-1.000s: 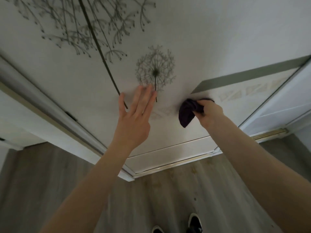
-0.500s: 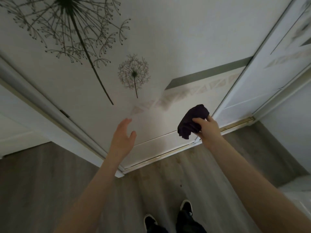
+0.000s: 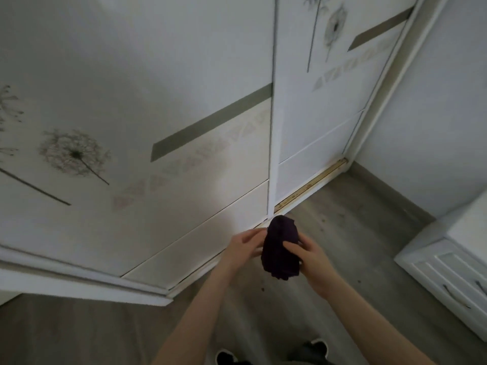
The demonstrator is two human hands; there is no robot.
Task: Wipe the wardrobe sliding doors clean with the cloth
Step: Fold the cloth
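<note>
A dark purple cloth [image 3: 281, 247] is bunched up in front of me, low in the view and off the doors. My right hand [image 3: 308, 262] grips it from the right side. My left hand [image 3: 243, 247] touches its left edge, fingers curled around it. Behind them stands the near white sliding door [image 3: 147, 106] with dandelion prints and a grey stripe. A second sliding door [image 3: 324, 101] with the same pattern sits further right, set back behind it. Neither hand touches a door.
A brass floor track [image 3: 313, 181] runs along the doors' base. A white drawer cabinet [image 3: 448, 275] stands at the right. Grey wood floor [image 3: 350, 233] lies below, with my shoes [image 3: 315, 347] at the bottom edge. A white wall [image 3: 442, 106] closes the right corner.
Both hands came down off the door and met in front of me. My left hand now touches the cloth. The view swung right, showing the second door and the cabinet.
</note>
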